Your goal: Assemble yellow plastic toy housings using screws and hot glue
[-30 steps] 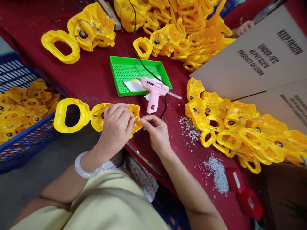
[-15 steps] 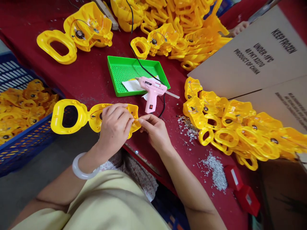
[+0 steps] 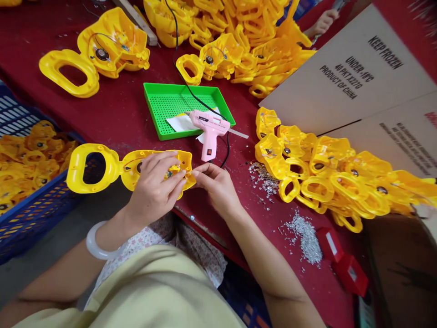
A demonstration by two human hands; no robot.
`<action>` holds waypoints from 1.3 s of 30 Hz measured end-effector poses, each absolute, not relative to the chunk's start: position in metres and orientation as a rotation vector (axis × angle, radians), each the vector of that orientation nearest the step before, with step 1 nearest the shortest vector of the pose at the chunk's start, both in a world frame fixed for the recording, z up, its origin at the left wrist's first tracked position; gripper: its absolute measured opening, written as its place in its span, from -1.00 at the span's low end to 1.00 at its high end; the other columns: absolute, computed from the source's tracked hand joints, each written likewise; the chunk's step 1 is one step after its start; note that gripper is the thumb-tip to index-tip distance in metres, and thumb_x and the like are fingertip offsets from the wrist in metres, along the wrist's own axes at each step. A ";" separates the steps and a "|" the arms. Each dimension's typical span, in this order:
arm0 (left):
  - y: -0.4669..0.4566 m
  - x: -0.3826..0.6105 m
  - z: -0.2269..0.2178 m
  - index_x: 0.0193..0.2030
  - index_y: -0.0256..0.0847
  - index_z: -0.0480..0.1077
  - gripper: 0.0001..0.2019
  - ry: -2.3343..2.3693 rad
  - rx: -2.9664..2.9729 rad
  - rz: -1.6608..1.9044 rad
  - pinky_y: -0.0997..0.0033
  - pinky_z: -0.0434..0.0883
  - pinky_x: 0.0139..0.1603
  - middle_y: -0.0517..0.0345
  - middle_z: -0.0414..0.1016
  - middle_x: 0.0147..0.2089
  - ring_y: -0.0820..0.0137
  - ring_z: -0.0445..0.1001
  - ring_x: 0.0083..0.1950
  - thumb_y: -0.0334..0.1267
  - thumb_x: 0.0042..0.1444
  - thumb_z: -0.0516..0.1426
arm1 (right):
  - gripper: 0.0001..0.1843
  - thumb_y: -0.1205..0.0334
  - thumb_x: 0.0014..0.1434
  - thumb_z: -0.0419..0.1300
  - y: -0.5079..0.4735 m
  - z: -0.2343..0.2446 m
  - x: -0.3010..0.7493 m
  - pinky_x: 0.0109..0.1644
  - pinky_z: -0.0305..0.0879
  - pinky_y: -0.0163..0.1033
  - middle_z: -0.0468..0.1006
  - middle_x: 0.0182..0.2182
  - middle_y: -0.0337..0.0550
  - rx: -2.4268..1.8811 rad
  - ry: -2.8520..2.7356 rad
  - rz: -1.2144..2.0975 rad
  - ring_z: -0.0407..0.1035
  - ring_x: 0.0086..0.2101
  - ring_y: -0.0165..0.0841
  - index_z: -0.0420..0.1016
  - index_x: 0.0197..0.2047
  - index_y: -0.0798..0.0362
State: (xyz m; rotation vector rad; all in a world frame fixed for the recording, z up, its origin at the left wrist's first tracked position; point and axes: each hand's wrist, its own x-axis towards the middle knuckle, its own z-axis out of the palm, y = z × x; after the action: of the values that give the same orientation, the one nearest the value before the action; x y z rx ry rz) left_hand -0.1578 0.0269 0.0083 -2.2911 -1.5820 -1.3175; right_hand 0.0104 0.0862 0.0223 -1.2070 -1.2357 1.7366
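Note:
A yellow plastic shell with a loop handle (image 3: 89,167) lies half over the near edge of the red table (image 3: 119,114). My left hand (image 3: 153,189) rests on its open body, fingers curled over the inside parts. My right hand (image 3: 215,184) pinches at the shell's right end, fingertips meeting the left hand's; what it pinches is too small to make out. A pink glue gun (image 3: 209,132) lies just beyond the hands, its nozzle over a green tray (image 3: 170,102).
Heaps of yellow shells lie to the right (image 3: 334,175) and at the back (image 3: 246,41); two more sit far left (image 3: 99,54). A blue crate (image 3: 30,182) of shells stands left. Cardboard (image 3: 358,82), screw piles (image 3: 303,234), red boxes (image 3: 344,266) and another person's hand (image 3: 322,20) are right.
The view has drifted slightly. My left fingers have shifted over the shell's inside while the right hand keeps pinching at its end. The shell stays in place.

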 end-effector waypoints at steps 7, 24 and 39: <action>0.025 -0.159 0.011 -0.15 -0.21 0.55 -0.83 -1.635 -2.365 -1.204 -0.04 0.34 0.10 -0.04 0.55 -0.03 0.08 0.43 0.14 -0.31 0.22 0.12 | -0.71 0.11 -0.09 0.44 0.086 0.024 0.010 -0.31 0.48 -0.31 0.55 -0.50 -0.30 -1.209 -1.214 1.755 0.44 -0.48 -0.48 0.50 -0.42 0.11; 0.023 -0.159 0.011 -0.13 -0.24 0.56 -0.81 -1.657 -2.396 -1.204 -0.08 0.31 0.10 -0.09 0.52 0.05 0.04 0.39 0.16 -0.32 0.21 0.12 | -0.57 0.05 -0.01 0.40 0.092 0.026 0.014 -0.22 0.48 -0.26 0.54 -0.35 -0.26 -1.147 -1.305 1.881 0.45 -0.34 -0.42 0.52 -0.10 0.07; 0.026 -0.161 0.011 -0.11 -0.19 0.54 -0.79 -1.644 -2.469 -1.058 -0.11 0.29 0.16 -0.05 0.51 0.08 0.05 0.35 0.22 -0.28 0.24 0.08 | -0.50 -0.04 -0.06 0.41 0.106 0.021 0.016 -0.35 0.46 -0.30 0.59 -0.39 -0.24 -1.149 -1.502 1.887 0.43 -0.43 -0.43 0.61 -0.08 0.06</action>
State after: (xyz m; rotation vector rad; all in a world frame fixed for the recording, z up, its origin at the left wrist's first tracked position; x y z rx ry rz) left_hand -0.1608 0.0258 0.0108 -2.4693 -1.6440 -1.0577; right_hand 0.0162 0.1060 0.0211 -1.1485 -1.5024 1.8868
